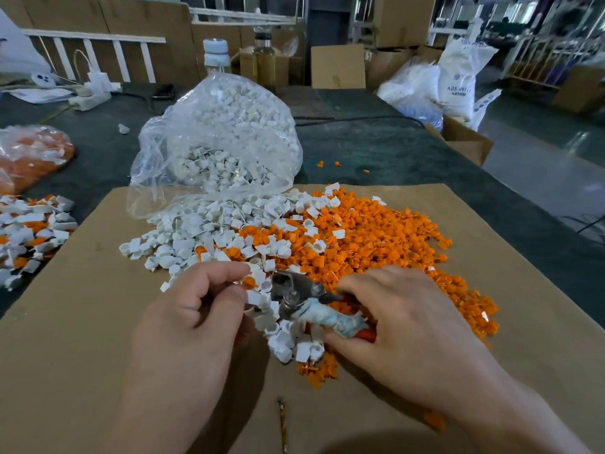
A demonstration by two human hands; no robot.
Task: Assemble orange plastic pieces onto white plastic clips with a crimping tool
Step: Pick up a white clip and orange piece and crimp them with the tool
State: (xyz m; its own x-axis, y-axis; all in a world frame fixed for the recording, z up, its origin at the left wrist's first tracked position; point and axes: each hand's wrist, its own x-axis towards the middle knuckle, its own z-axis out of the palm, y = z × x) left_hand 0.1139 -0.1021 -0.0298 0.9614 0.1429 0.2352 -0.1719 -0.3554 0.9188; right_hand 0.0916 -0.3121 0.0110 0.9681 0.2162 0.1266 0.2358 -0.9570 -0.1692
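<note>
My right hand [402, 319] grips the handles of the crimping tool [296, 291], which are wrapped in pale cloth; its metal jaws point left. My left hand [193, 309] pinches a white clip with an orange piece [249, 282] at the jaws' tip. A heap of white clips [203, 237] lies on the cardboard sheet [98, 322], and a heap of orange pieces [376, 244] spreads to its right. More white clips [288, 342] lie under the tool between my hands.
An open clear bag of white clips [216, 139] stands behind the heaps. At the left edge lie a pile of white-and-orange parts [29, 234] and a bag of orange parts [32, 155]. Bottles, boxes and white sacks stand at the table's back and right.
</note>
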